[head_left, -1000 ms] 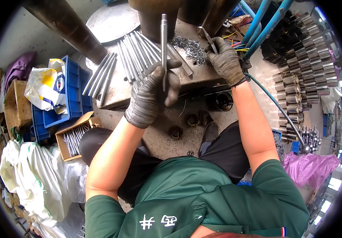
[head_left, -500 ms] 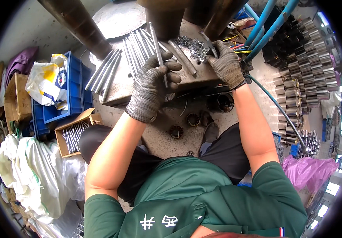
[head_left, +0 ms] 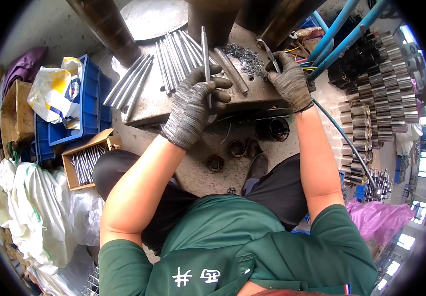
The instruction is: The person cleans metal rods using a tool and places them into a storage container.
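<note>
My left hand point(head_left: 193, 101), in a grey work glove, is closed around a slim metal rod point(head_left: 205, 52) that stands nearly upright, its stepped upper end above the fingers. My right hand point(head_left: 291, 84), gloved too, grips what look like bent-tip pliers point(head_left: 269, 51), with the tip pointing up and left. Between the hands, a pile of small metal rings point(head_left: 245, 58) lies on the worktable point(head_left: 154, 109). Several similar rods point(head_left: 173, 61) are laid side by side beyond my left hand, and another group of rods point(head_left: 133, 89) lies at the table's left edge. A thicker bar point(head_left: 232, 74) rests beside the rings.
Heavy dark columns point(head_left: 105, 29) rise behind the table. Blue hoses point(head_left: 339, 29) hang at the right, near stacked metal cylinders point(head_left: 385, 79). On the left are a blue crate point(head_left: 90, 93), a cardboard box of rods point(head_left: 69, 167) and white sacks point(head_left: 30, 207). Round cups point(head_left: 216, 163) stand on the floor.
The whole view has shifted slightly. Both hands keep their hold; the rod in my left hand is a little more upright, and the pliers sit slightly farther from the ring pile.
</note>
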`<state>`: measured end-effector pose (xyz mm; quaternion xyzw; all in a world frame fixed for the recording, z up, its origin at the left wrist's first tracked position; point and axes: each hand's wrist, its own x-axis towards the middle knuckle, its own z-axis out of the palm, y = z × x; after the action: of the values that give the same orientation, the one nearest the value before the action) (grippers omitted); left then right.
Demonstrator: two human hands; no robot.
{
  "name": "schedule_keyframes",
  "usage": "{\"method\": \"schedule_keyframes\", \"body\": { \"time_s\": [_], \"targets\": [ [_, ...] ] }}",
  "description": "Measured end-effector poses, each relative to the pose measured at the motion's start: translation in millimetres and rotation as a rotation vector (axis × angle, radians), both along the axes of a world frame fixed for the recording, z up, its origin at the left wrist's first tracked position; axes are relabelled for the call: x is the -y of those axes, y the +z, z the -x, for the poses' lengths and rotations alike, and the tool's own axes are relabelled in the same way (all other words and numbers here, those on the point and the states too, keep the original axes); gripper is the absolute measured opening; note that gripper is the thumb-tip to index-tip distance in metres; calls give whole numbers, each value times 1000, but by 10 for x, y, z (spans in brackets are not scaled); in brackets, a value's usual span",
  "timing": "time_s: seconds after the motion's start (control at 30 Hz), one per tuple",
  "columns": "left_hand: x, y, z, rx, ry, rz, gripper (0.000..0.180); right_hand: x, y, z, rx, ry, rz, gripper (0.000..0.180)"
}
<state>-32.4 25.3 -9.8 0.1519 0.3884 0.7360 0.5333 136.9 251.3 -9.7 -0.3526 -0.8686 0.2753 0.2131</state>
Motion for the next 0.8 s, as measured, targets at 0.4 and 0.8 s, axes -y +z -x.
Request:
{"method": "schedule_keyframes", "body": {
  "time_s": [0.4,0.8],
  "targets": [
    [-37,-46,-29,-42,-19,5,33,254,200,-73,-310,140,383,36],
    [4,-17,-391,-302,-113,111,24,1159,372,-119,-492,210,615,36]
  ]
}}
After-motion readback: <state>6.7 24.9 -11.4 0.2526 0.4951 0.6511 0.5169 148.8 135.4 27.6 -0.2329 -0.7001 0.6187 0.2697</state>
